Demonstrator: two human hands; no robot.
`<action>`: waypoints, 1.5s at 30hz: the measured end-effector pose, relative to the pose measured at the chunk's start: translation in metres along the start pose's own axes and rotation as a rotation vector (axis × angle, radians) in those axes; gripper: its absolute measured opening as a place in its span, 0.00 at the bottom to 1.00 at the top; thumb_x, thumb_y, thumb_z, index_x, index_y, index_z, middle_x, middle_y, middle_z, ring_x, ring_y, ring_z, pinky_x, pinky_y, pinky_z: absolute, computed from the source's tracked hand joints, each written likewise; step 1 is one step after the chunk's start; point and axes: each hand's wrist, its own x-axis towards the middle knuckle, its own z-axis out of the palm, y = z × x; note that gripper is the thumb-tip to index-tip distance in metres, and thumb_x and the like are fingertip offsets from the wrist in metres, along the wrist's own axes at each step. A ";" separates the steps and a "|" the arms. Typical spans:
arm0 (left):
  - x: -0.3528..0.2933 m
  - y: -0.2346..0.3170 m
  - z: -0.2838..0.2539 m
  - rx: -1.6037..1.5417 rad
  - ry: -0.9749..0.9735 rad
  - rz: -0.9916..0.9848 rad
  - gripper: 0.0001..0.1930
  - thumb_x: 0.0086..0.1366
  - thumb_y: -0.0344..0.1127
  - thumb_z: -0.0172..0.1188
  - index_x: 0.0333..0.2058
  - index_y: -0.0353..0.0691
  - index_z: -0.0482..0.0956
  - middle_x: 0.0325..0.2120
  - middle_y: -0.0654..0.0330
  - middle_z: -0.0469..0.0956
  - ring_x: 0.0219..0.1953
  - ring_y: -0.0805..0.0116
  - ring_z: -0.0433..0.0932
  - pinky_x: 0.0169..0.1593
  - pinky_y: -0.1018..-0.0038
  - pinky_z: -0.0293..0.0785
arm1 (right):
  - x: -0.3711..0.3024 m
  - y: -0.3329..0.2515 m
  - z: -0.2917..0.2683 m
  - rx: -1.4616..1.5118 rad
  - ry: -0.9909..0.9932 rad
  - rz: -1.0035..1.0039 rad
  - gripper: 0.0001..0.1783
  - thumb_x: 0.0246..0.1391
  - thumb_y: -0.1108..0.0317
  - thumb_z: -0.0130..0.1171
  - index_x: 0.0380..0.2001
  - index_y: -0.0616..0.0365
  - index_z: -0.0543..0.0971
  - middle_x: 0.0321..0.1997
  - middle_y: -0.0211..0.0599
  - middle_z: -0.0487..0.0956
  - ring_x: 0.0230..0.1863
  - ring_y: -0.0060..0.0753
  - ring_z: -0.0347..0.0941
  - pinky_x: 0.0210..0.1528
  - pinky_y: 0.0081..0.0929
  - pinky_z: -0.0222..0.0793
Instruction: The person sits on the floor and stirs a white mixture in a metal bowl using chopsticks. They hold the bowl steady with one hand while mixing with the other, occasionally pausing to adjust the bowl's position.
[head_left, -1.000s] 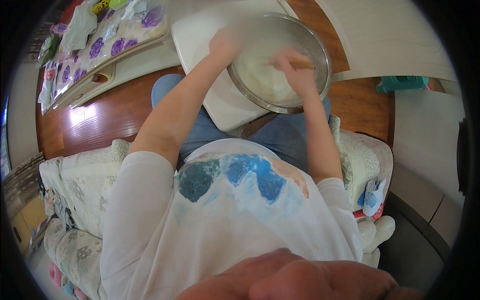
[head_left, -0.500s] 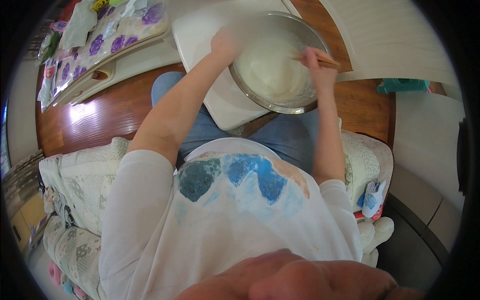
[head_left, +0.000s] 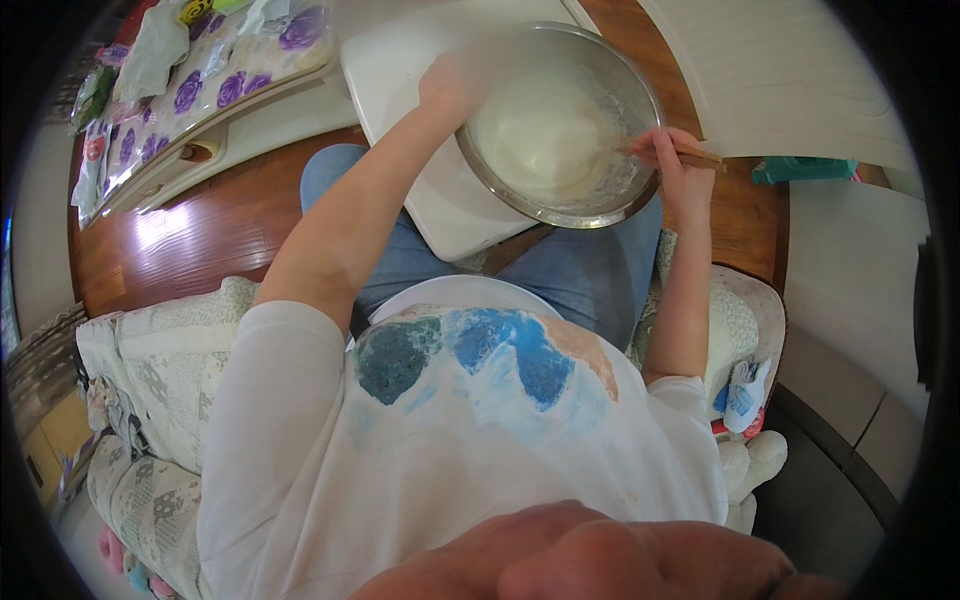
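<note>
A wide steel bowl point(head_left: 562, 218) holds a pale, creamy white batter point(head_left: 545, 140), with wet smears up its right inner wall. At the bowl's right rim, my right hand point(head_left: 672, 158) is closed round a pair of wooden chopsticks point(head_left: 708, 158). Their tips point left into the bowl, and their back ends stick out past my hand. My left hand point(head_left: 450, 88) is at the bowl's left rim. A hazy smudge in the picture covers its fingers, so their grip is hidden.
Beneath the bowl is a white board or stool top point(head_left: 450, 215), in front of my knees. A table with a purple-flowered cover point(head_left: 230, 90) and bags stands at the upper left. A pale curved surface point(head_left: 790, 80) lies right of the bowl, with a green container point(head_left: 805, 170) by it.
My right hand has moved right with the chopsticks, from inside the bowl's rim to its right edge. The left hand and the bowl have hardly moved.
</note>
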 end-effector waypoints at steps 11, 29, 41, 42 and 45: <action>-0.002 0.004 -0.005 0.003 -0.006 -0.009 0.23 0.64 0.51 0.44 0.35 0.34 0.73 0.32 0.45 0.77 0.38 0.46 0.75 0.41 0.58 0.70 | 0.001 -0.007 0.085 -0.054 -0.257 -0.242 0.09 0.54 0.68 0.56 0.31 0.63 0.80 0.29 0.34 0.80 0.32 0.24 0.76 0.35 0.19 0.71; -0.004 0.008 -0.005 0.011 0.037 0.030 0.22 0.64 0.51 0.45 0.33 0.34 0.74 0.31 0.44 0.77 0.36 0.45 0.75 0.39 0.57 0.71 | 0.015 0.002 0.088 -0.109 -0.151 -0.308 0.11 0.53 0.65 0.57 0.30 0.65 0.79 0.27 0.34 0.80 0.31 0.23 0.76 0.35 0.19 0.71; -0.002 0.001 0.000 -0.010 0.050 0.065 0.22 0.64 0.51 0.45 0.33 0.34 0.74 0.30 0.44 0.77 0.36 0.46 0.76 0.39 0.58 0.71 | 0.003 0.002 0.007 0.046 0.070 0.086 0.11 0.54 0.67 0.56 0.34 0.66 0.77 0.29 0.38 0.79 0.32 0.25 0.77 0.34 0.21 0.75; -0.001 0.002 0.000 -0.001 0.047 0.059 0.22 0.64 0.51 0.45 0.33 0.34 0.74 0.30 0.44 0.77 0.36 0.46 0.75 0.39 0.58 0.71 | 0.009 0.006 0.014 0.096 0.057 0.037 0.11 0.54 0.67 0.56 0.34 0.66 0.77 0.29 0.38 0.79 0.32 0.25 0.77 0.34 0.21 0.74; -0.002 0.004 -0.002 0.018 0.042 0.053 0.22 0.64 0.51 0.45 0.34 0.34 0.74 0.30 0.44 0.77 0.36 0.46 0.75 0.40 0.58 0.71 | 0.023 0.011 0.050 0.105 0.030 -0.056 0.11 0.54 0.67 0.56 0.33 0.66 0.78 0.29 0.36 0.80 0.32 0.24 0.76 0.36 0.21 0.73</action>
